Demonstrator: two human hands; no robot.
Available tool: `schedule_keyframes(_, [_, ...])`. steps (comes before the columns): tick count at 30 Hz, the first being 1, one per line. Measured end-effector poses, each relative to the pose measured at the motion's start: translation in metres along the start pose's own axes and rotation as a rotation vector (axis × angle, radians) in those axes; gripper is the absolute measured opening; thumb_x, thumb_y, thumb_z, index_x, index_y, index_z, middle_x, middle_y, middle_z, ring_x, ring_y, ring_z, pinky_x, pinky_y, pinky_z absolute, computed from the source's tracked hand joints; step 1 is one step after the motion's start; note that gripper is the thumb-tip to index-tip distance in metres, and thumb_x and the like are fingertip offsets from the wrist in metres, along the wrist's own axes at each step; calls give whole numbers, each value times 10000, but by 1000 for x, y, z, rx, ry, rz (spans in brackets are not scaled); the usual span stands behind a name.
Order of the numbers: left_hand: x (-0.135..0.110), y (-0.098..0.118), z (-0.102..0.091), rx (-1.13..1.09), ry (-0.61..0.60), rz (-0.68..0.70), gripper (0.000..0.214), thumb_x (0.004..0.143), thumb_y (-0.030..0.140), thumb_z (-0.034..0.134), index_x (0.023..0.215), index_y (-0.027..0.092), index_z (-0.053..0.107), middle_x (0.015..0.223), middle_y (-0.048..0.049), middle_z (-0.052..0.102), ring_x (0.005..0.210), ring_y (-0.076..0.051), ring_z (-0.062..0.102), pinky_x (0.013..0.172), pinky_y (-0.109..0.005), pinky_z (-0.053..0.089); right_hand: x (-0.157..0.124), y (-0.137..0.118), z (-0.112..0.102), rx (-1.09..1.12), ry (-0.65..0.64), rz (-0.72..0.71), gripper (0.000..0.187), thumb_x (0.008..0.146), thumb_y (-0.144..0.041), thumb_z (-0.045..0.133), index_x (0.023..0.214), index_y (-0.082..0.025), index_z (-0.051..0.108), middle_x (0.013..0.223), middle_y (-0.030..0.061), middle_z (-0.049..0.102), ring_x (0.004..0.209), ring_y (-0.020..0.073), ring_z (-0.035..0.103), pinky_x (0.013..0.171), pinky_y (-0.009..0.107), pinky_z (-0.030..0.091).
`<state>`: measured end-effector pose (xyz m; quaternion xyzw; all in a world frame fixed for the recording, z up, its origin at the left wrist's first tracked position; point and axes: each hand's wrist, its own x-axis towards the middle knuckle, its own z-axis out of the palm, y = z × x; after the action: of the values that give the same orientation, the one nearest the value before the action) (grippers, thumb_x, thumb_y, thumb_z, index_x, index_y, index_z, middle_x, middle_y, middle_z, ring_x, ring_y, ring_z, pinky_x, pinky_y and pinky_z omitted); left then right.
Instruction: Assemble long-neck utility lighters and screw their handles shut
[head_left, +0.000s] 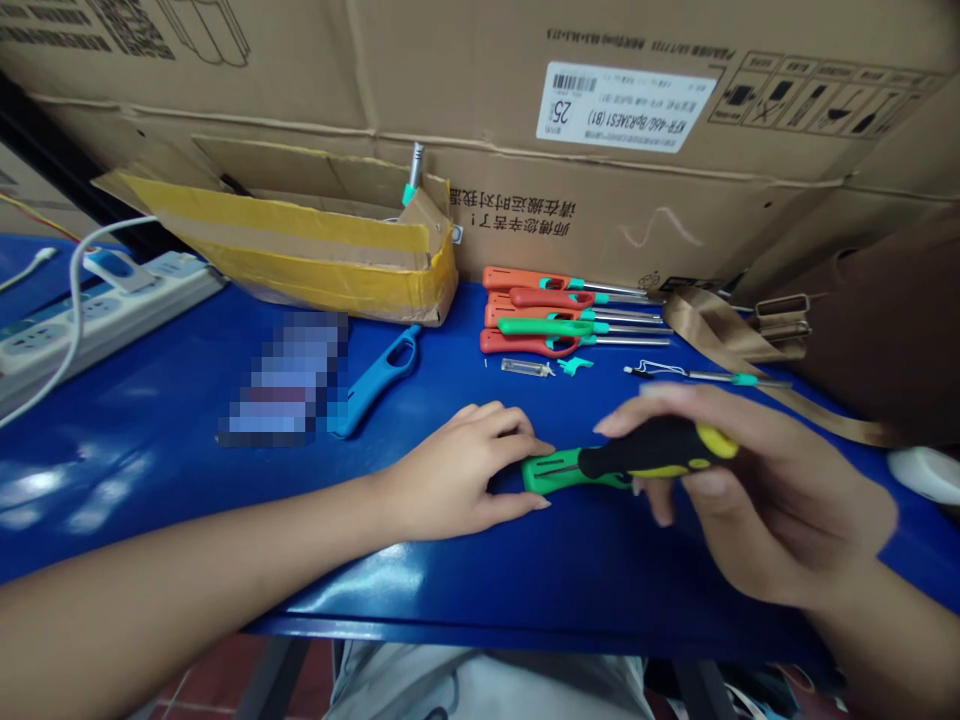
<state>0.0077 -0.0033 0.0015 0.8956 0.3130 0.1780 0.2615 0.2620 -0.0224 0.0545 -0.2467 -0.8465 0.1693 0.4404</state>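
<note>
My left hand rests on the blue table, its fingers curled and pinching one end of a green lighter casing. My right hand grips a black and yellow screwdriver, whose tip end meets the green casing. Both hands are close together near the table's front edge.
A row of orange and green long-nosed lighters lies behind the hands, with small loose parts and a metal rod nearby. A blue lighter shell, an open cardboard box, a power strip and a tan strap surround them.
</note>
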Motion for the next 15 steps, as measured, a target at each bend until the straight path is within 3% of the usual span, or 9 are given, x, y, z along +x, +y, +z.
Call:
schedule_keyframes(3, [0, 0, 0, -6, -6, 1, 424, 949, 453, 694, 1303, 225, 645, 1160, -60, 651, 1111, -242, 599, 930, -382, 406, 0, 0, -2, -224, 32, -129, 577, 837, -174, 782, 1388, -278, 648, 960, 47, 785, 807, 227, 734, 655, 323, 617])
schedule_keyframes(5, [0, 0, 0, -2, -3, 2, 415, 947, 452, 698, 1291, 226, 650, 1158, -55, 650, 1107, -238, 600, 929, -380, 403, 1, 1, -2, -321, 45, -152, 568, 900, -207, 705, 1455, -262, 594, 1133, 93, 761, 923, 247, 736, 721, 346, 628])
schedule_keyframes(8, [0, -1, 0, 7, 3, 4, 418, 944, 453, 702, 1285, 217, 653, 1155, -52, 646, 1097, -235, 599, 921, -377, 399, 1, 3, -1, -176, -22, -95, 621, 990, -168, 504, 1594, -253, 389, 1387, 129, 660, 940, 237, 743, 717, 369, 636])
schedule_keyframes(10, [0, -1, 0, 8, 2, 7, 430, 946, 456, 698, 1296, 210, 649, 1154, -53, 642, 1097, -233, 598, 918, -374, 399, 2, 5, -1, -113, -44, -82, 621, 981, -156, 558, 1574, -282, 421, 1246, 96, 737, 779, 196, 737, 606, 320, 616])
schedule_keyframes(12, [0, -1, 0, 4, 1, 11, 436, 949, 455, 695, 1304, 207, 647, 1153, -52, 640, 1102, -230, 597, 920, -371, 398, 3, 6, -2, -209, -4, -129, 602, 915, -198, 712, 1485, -297, 545, 1033, 58, 789, 711, 197, 726, 560, 300, 598])
schedule_keyframes(15, [-1, -1, 1, 7, 5, 12, 430, 947, 452, 698, 1298, 207, 650, 1150, -48, 640, 1106, -229, 598, 915, -368, 396, 3, 8, -2, -297, 23, -136, 596, 952, -286, 676, 1523, -271, 507, 1150, 89, 778, 930, 260, 757, 703, 362, 639])
